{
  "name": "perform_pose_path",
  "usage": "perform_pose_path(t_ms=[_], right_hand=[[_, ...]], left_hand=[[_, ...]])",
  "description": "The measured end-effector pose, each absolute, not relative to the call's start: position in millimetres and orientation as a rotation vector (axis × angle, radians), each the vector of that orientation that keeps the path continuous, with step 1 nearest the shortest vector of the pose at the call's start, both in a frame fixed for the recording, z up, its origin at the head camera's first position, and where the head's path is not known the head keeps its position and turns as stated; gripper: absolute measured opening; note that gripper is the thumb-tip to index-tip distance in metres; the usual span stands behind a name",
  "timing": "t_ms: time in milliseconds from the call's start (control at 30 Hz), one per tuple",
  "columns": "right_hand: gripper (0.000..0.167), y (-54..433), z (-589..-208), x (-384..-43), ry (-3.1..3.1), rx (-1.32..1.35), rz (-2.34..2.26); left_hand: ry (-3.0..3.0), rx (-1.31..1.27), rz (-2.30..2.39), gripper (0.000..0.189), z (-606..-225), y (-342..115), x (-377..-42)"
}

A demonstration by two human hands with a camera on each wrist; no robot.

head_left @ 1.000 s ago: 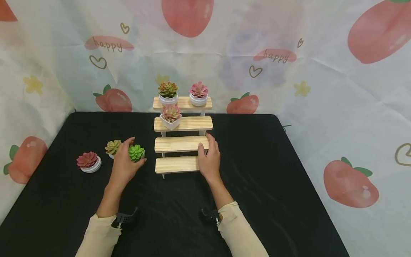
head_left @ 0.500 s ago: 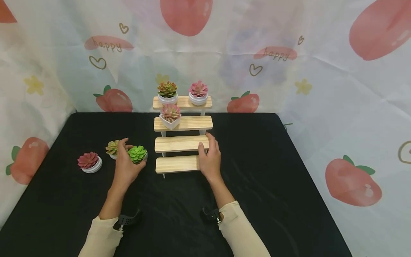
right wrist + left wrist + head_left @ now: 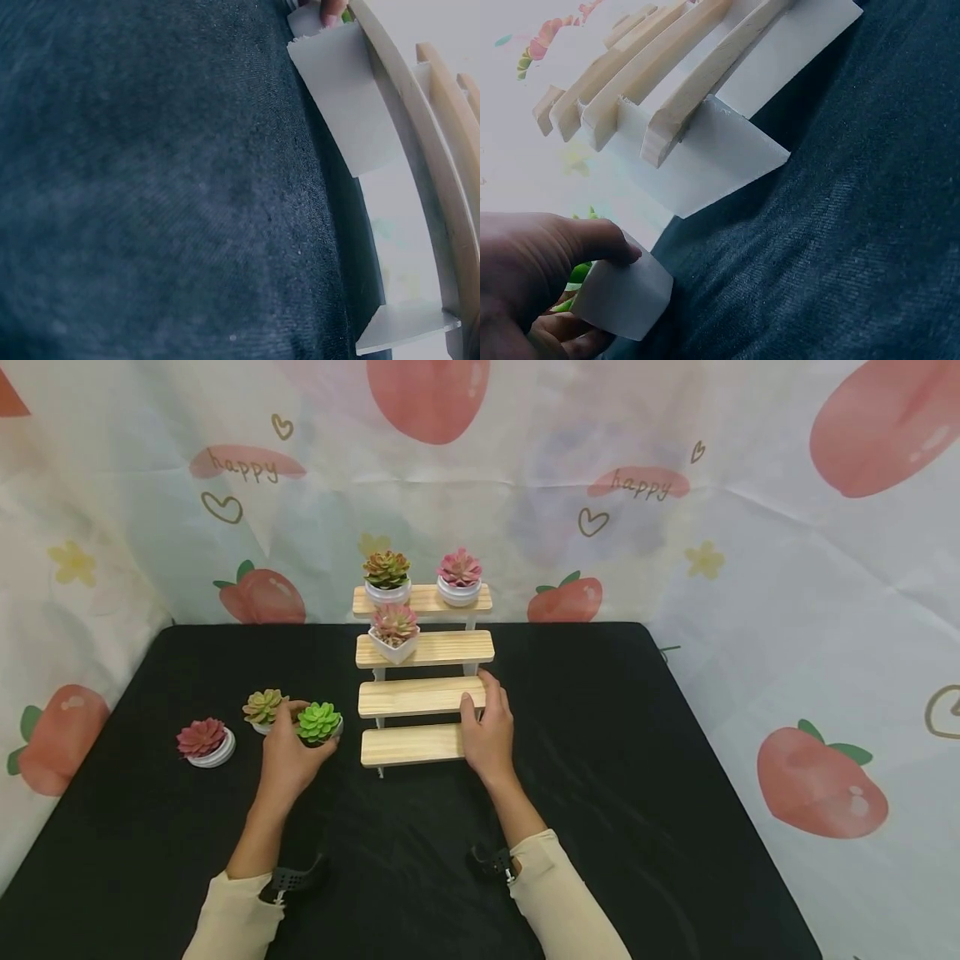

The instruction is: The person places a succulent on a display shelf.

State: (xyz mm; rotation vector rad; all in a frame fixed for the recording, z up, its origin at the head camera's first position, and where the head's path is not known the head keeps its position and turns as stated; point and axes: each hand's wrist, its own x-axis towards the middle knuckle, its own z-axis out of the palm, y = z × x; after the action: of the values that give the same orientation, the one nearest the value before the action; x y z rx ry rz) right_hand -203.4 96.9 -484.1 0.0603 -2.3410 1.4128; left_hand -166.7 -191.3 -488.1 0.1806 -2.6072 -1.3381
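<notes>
My left hand grips the bright green succulent by its white pot, just left of the stand. In the left wrist view the thumb lies along the angular white pot, with fingers curled on its other side. My right hand holds the right end of the stepped wooden stand at its two lower boards, thumb over the boards' front. The right wrist view shows the stand's lowest board and white supports, but the right hand is out of that view.
Left of my left hand are a yellow-green succulent and a dark red succulent. On the stand's top board sit a red-green succulent and a pink succulent; a pale pink succulent sits one board lower. Black cloth covers the table.
My left hand's fingers have drawn in from a wide spread to a grip on the green succulent's pot. The right hand has stayed on the stand.
</notes>
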Motion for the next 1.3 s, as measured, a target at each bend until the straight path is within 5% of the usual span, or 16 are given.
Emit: perform_pose_path(t_ms=[1300], right_hand=[[0.049,95.5,-482.1,-201.4,-2.335,0.064,1.399]], left_hand=[[-2.626,0.220,-1.296,0.069,-490.7,-197.1,-162.5]])
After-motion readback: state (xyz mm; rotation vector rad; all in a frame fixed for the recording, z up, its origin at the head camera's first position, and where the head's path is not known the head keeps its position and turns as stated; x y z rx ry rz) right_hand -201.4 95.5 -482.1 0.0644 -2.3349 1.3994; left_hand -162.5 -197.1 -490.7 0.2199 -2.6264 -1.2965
